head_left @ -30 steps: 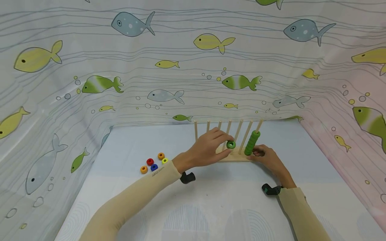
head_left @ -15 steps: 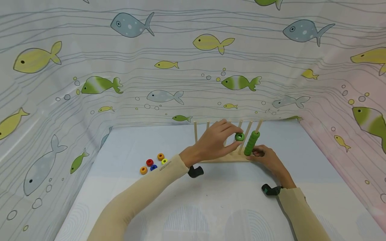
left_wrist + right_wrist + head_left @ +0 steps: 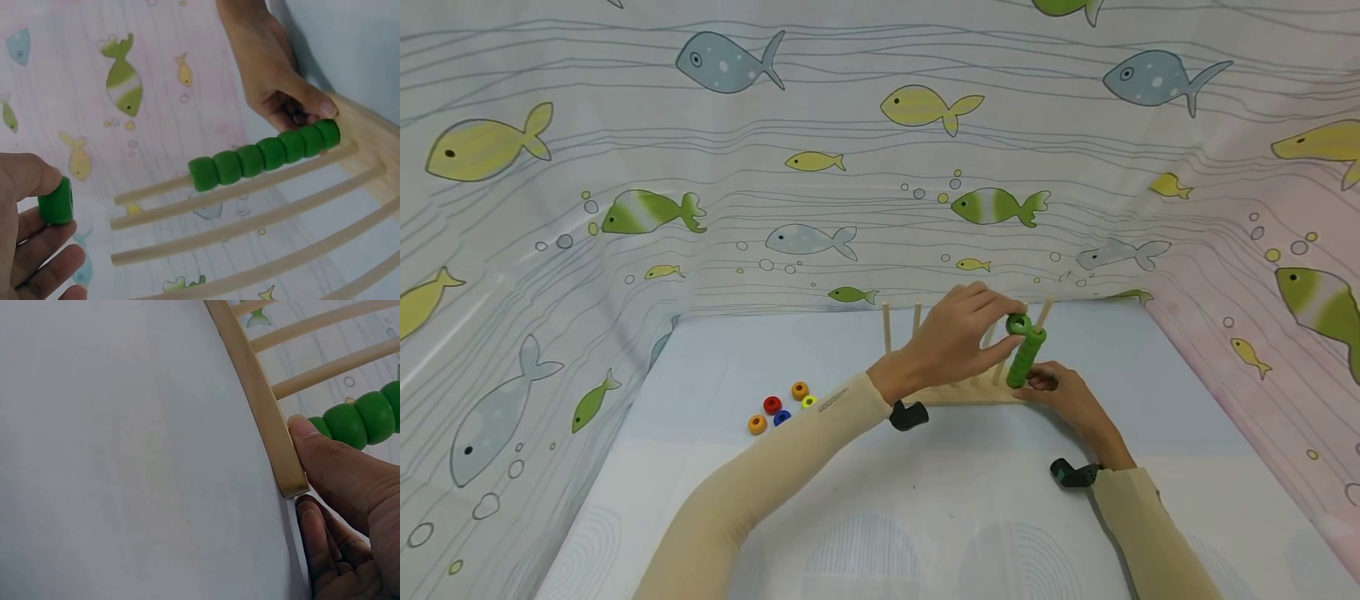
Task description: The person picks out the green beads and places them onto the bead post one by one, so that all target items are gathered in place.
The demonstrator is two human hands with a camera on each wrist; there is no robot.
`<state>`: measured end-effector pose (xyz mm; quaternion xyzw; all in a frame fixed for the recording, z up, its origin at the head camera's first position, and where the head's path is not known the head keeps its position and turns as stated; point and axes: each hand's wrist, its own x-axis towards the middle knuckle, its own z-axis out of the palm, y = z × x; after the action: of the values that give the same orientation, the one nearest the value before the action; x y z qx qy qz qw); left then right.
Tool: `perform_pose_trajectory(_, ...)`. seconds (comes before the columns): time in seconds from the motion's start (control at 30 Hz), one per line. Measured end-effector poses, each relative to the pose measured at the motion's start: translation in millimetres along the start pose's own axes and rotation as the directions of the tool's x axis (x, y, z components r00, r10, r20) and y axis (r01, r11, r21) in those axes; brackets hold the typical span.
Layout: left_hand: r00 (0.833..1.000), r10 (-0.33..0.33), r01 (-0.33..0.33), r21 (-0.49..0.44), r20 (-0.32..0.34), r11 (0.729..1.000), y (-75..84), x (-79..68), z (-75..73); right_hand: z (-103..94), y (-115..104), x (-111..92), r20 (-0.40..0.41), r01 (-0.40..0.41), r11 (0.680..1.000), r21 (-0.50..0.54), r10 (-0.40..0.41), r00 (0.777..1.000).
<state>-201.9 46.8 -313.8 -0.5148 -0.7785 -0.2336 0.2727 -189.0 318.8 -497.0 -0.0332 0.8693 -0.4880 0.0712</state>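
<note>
Between thumb and forefinger my left hand (image 3: 958, 337) pinches a green bead (image 3: 57, 201). In the left wrist view that bead is apart from the rod tips, off to their left. The wooden peg rack (image 3: 955, 393) has a flat base with several upright rods. On its rightmost rod a stack of green beads (image 3: 265, 155) sits down by the base, leaving the rod's top bare. My right hand (image 3: 1067, 398) grips the right end of the base, thumb (image 3: 304, 427) on top beside the lowest bead and fingers curled at the end. The left hand hides some middle rods in the head view.
Left of the rack, loose beads lie on the table (image 3: 925, 517): a red bead (image 3: 772, 405), a blue bead (image 3: 782, 417), a yellow bead (image 3: 808, 402), and orange beads (image 3: 757, 424). A fish-patterned cloth (image 3: 820, 192) hangs behind and at the sides.
My left hand has moved right and upward with the green bead, from over the middle rods to close by the top of the rightmost rod's stack. The right hand has stayed at the base.
</note>
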Motion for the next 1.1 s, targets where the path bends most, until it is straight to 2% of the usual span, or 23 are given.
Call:
perform_pose_trajectory(0.17,1.0,-0.013,0.013,-0.006,0.01,1.0,-0.3,9.5,2.2,-0.9,1.0,0.7,0.006,0.003,1.0,0.006,-0.003,1.0)
perform_pose_trajectory(0.4,0.997,-0.066,0.067,-0.052,0.026,0.996,-4.3,20.5,8.4,-1.9,1.4,1.5,0.006,0.009,1.0,0.016,-0.009,1.0)
perform_pose_trajectory(0.7,0.989,-0.109,0.112,-0.024,0.095,0.993,-5.8,29.9,15.1,-2.4,-6.7,-1.9,0.014,0.012,1.0,0.019,-0.013,1.0)
perform_pose_trajectory(0.8,0.989,-0.114,0.116,-0.022,0.094,0.993,-7.4,33.0,18.9,-1.4,0.4,1.1,0.006,0.01,1.0,0.027,-0.01,1.0)
perform_pose_trajectory(1.1,0.989,-0.131,0.13,0.022,0.073,0.991,-8.8,42.8,27.8,-1.6,-2.4,-0.9,0.004,0.002,1.0,0.023,-0.002,1.0)
